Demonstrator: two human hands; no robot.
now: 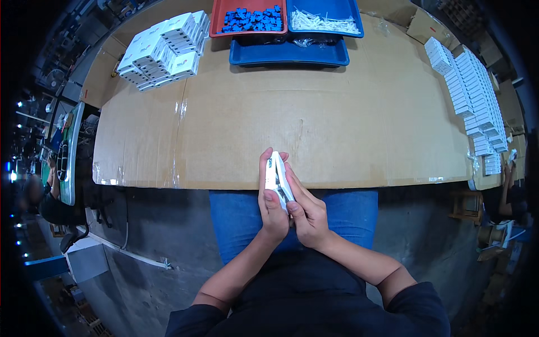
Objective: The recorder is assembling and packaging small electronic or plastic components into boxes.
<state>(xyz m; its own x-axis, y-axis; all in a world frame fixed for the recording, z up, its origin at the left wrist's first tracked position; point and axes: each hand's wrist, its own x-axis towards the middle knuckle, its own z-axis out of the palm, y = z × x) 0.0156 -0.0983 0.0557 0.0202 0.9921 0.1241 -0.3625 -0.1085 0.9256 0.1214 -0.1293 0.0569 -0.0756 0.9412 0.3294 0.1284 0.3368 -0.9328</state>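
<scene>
Just past the table's front edge, above my lap, I hold a small white carton [272,175] upright between both hands. My left hand [272,216] is closed around its left side, thumb on the near part and fingers along the far left. From the right, my right hand [310,218] grips it too, with the thumb at its near right corner. A narrow dark gap runs along the carton between two white panels. What lies inside it cannot be made out.
Cardboard covers the table [241,123]. White cartons [163,50] are stacked at the back left, and long rows of white boxes [471,95] line the right. At the back stand a red bin [250,32] of blue parts, a blue bin [359,25] of white pieces and a blue tray [289,55].
</scene>
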